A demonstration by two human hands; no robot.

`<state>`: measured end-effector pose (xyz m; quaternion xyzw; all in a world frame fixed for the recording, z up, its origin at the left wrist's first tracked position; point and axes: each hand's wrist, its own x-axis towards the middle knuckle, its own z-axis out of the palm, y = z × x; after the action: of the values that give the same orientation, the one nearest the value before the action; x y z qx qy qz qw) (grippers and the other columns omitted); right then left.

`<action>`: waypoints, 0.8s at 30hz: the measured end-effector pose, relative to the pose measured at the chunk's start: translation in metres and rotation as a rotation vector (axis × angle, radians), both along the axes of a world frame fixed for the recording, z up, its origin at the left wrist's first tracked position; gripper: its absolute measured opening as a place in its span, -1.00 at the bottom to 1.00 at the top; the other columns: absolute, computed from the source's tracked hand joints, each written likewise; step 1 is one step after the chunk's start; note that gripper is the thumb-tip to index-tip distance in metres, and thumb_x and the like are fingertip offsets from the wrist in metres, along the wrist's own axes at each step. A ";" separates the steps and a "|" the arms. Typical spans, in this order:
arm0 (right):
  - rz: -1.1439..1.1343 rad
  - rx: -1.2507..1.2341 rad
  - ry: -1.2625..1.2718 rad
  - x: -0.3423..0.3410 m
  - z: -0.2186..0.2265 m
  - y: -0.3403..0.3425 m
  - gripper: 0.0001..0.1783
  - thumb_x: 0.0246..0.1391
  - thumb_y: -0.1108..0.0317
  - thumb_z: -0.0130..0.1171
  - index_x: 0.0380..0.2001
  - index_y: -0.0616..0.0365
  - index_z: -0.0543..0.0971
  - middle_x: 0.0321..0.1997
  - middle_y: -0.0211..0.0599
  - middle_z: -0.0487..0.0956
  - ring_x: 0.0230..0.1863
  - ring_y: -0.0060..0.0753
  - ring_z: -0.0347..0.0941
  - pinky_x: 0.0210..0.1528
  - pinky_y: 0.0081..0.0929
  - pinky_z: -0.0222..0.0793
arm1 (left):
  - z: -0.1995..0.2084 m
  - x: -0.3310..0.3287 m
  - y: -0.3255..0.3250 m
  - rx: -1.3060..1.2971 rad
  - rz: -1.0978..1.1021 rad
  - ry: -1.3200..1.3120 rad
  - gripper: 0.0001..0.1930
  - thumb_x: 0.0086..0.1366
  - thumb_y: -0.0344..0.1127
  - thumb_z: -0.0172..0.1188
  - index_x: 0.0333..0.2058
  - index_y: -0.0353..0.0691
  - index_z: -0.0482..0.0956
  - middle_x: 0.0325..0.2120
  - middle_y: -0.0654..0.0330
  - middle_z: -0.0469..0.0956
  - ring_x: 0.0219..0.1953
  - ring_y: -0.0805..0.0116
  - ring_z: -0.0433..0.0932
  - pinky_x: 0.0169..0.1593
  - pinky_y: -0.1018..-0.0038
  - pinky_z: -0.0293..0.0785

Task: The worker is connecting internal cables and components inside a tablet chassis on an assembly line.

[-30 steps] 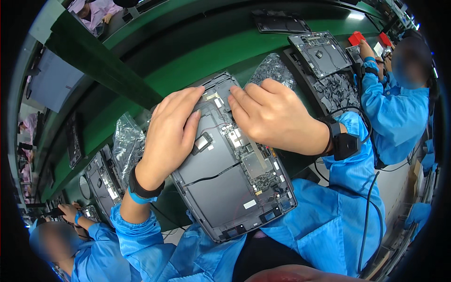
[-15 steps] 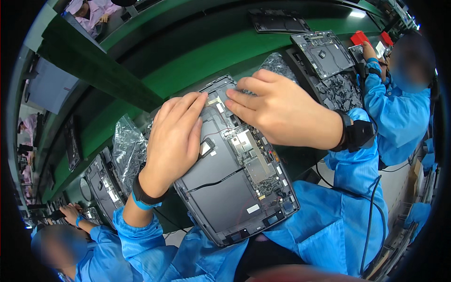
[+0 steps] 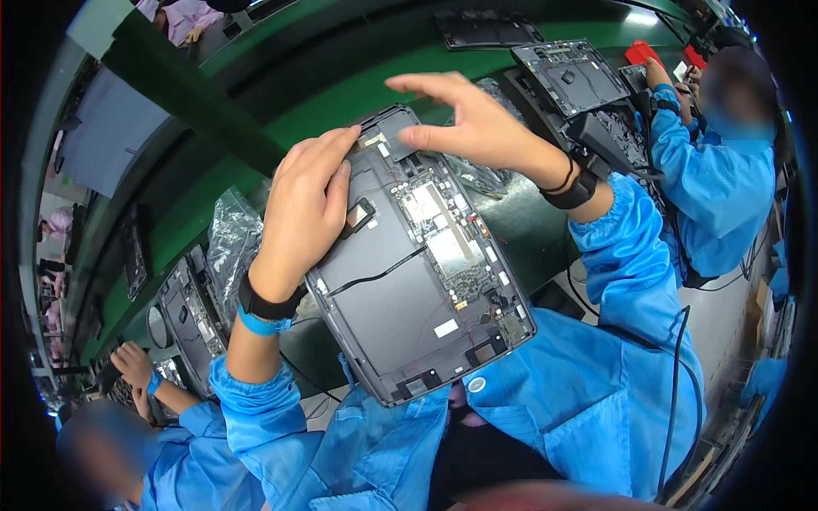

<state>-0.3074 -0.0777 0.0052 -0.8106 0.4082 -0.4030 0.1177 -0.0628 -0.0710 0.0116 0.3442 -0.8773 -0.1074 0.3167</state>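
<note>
In front of me, tilted against my lap and the bench, is a dark grey tablet casing [image 3: 379, 315] with its inside showing. A green circuit board [image 3: 456, 268] runs along its right side, and a black cable [image 3: 375, 278] crosses its middle. My left hand [image 3: 307, 192] lies over the casing's upper left edge, fingers stretched together and thumb apart, beside a small black module [image 3: 360, 215]. At the top right corner my right hand [image 3: 477, 128] is spread, its thumb tip at a dark part by the top edge and its index finger raised beyond the casing.
Clear plastic bags [image 3: 234, 234] lie left of the casing. More opened casings lie at the left [image 3: 189, 319] and upper right [image 3: 571, 77]. A dark panel [image 3: 488, 30] rests at the back. Co-workers in blue sit on both sides; a green post [image 3: 204, 94] rises at upper left.
My right hand has uncurled, its index finger lifting away from the thumb. My left hand keeps its place on the casing's edge. The casing appears slightly higher in view.
</note>
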 end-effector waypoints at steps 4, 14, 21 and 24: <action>0.228 0.740 -0.349 0.009 -0.005 -0.004 -0.42 0.02 0.35 0.30 0.14 0.17 0.43 0.25 -0.10 0.37 0.20 -0.40 0.30 0.22 -0.44 0.24 | 0.000 0.003 0.003 0.021 0.016 0.085 -0.68 0.24 -0.50 0.05 -0.02 -0.31 0.55 -0.06 0.01 0.56 0.00 0.06 0.48 0.12 0.31 0.35; 0.196 0.645 -0.564 0.016 -0.026 0.014 -0.30 0.23 0.18 0.07 0.34 0.20 0.13 0.45 -0.04 0.04 0.44 -0.17 -0.01 0.38 -0.35 0.00 | -0.007 0.019 0.009 0.042 0.174 0.567 -0.71 0.25 -0.55 0.02 -0.07 -0.31 0.57 -0.04 0.06 0.55 0.10 0.17 0.46 0.20 0.35 0.30; 0.143 0.643 -0.485 -0.006 -0.015 0.121 -0.20 0.30 -0.04 -0.16 0.36 0.36 0.02 0.48 -0.07 0.02 0.49 -0.20 -0.13 0.44 -0.31 -0.25 | -0.043 0.039 0.127 0.422 0.407 0.786 -0.39 0.40 -0.22 -0.10 0.31 -0.45 0.05 0.34 -0.05 0.07 0.41 0.15 -0.03 0.42 0.30 -0.19; 0.128 0.678 -0.442 0.004 -0.021 0.142 -0.12 0.26 0.00 -0.07 0.39 0.37 -0.13 0.49 -0.04 -0.07 0.50 -0.24 -0.19 0.45 -0.36 -0.35 | -0.051 0.033 0.153 0.488 0.364 0.730 -0.36 0.40 -0.21 -0.11 0.32 -0.46 -0.05 0.36 -0.09 -0.05 0.42 0.09 -0.13 0.41 0.28 -0.26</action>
<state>-0.3034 0.0644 -0.0157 -0.6436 0.4314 -0.4020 0.4879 -0.0302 0.0818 -0.0389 0.4965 -0.5833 -0.3669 0.5278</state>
